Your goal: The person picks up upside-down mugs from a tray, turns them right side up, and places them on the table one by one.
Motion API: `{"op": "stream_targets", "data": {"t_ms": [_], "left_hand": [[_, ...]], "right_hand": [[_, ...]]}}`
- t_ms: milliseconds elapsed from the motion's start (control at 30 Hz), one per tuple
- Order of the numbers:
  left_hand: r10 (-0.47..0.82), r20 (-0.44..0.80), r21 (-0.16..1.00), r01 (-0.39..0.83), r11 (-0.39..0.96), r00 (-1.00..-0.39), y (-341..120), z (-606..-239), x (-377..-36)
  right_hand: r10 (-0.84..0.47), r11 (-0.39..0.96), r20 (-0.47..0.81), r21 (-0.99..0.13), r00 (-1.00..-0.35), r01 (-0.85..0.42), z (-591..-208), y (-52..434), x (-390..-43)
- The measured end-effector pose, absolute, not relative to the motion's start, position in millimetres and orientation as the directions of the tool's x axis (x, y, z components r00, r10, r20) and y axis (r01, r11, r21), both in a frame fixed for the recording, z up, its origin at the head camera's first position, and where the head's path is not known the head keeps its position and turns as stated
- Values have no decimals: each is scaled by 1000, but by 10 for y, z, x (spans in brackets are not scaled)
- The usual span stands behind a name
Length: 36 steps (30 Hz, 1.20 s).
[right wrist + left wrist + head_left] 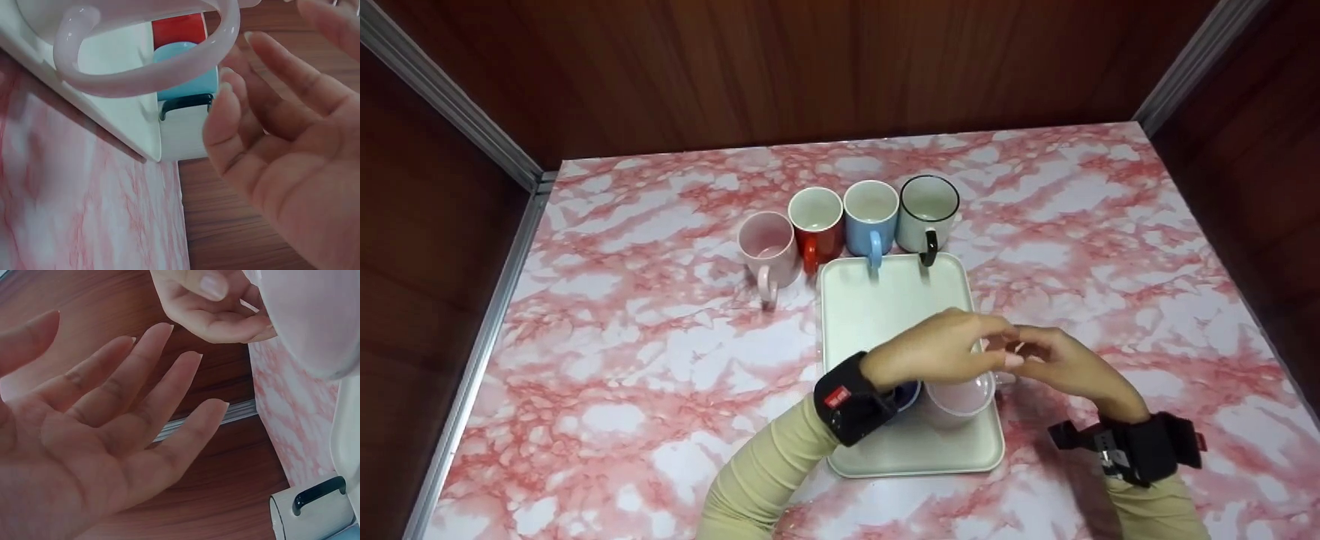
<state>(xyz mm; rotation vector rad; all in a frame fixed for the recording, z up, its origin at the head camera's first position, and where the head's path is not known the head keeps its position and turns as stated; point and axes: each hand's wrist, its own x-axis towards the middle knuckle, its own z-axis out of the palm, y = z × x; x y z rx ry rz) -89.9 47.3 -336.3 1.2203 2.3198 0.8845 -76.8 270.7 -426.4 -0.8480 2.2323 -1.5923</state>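
Note:
A pale pink mug (pixel 958 403) stands on the front part of a white tray (pixel 877 300), beside a dark blue mug (pixel 910 393) that my left wrist mostly hides. My left hand (pixel 999 335) hovers over the pale pink mug, its fingers straight and holding nothing (pixel 140 382). My right hand (pixel 1030 352) comes in from the right, palm open, next to the mug's handle (pixel 146 67) without gripping it. The fingertips of both hands nearly meet above the mug's right side (pixel 315 320).
Behind the tray stand a pink mug (pixel 767 247), a red mug (pixel 815 217), a light blue mug (pixel 871 214) and a white mug with black rim and handle (pixel 928 210). Wooden walls close in the marble table (pixel 622 360) on three sides.

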Motion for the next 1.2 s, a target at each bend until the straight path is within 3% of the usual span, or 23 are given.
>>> {"op": "stream_targets", "data": {"t_ms": [267, 500, 633, 900, 1200], "left_hand": [[811, 79, 586, 685, 433, -580, 400, -3450, -682], [778, 159, 347, 772, 532, -607, 338, -3544, -470], [774, 189, 248, 792, 558, -604, 330, -3594, -390], [771, 238, 177, 807, 563, -590, 341, -3688, -245], [733, 372, 74, 806, 588, -569, 352, -3819, -139]], "right_hand": [[-656, 354, 131, -816, -743, -457, -4280, 2696, -739], [-664, 465, 142, -690, -734, -555, -4298, 2660, -676], [-654, 488, 159, -658, -739, -574, -4311, 2627, -652], [-634, 534, 241, -551, -735, -642, -4305, 2556, -595], [-583, 611, 198, -533, -788, -585, -4301, 2480, -514]]}}
